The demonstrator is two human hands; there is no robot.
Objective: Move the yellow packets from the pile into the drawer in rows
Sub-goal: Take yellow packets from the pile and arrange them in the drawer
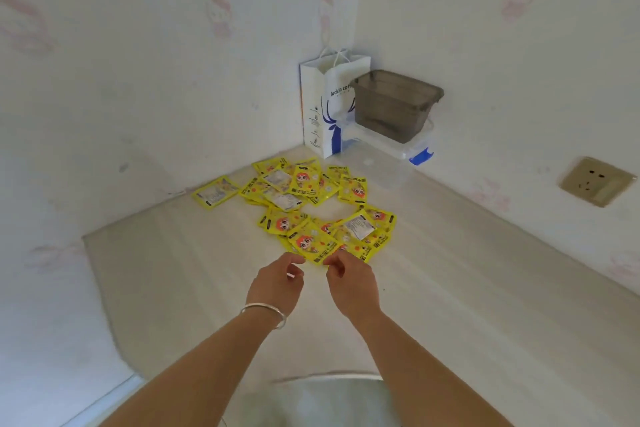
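Note:
A loose pile of yellow packets (304, 204) with a red-haired cartoon face lies on the pale wooden desk (467, 288), spread toward the corner. One packet (215, 191) lies apart at the left. The nearest packet (311, 241) points a corner at me. My left hand (277, 282), with a silver bangle on the wrist, hovers just short of that corner, fingers loosely curled and holding nothing. My right hand (351, 282) has its fingertips at the same corner; whether it pinches the packet is unclear. No drawer is in view.
In the corner stand a white paper bag (329, 107) and a grey see-through bin (394, 104) stacked on a clear lidded box (388, 156) with a blue clasp. Walls close the desk at left and back right. A wall socket (595, 180) sits at the right.

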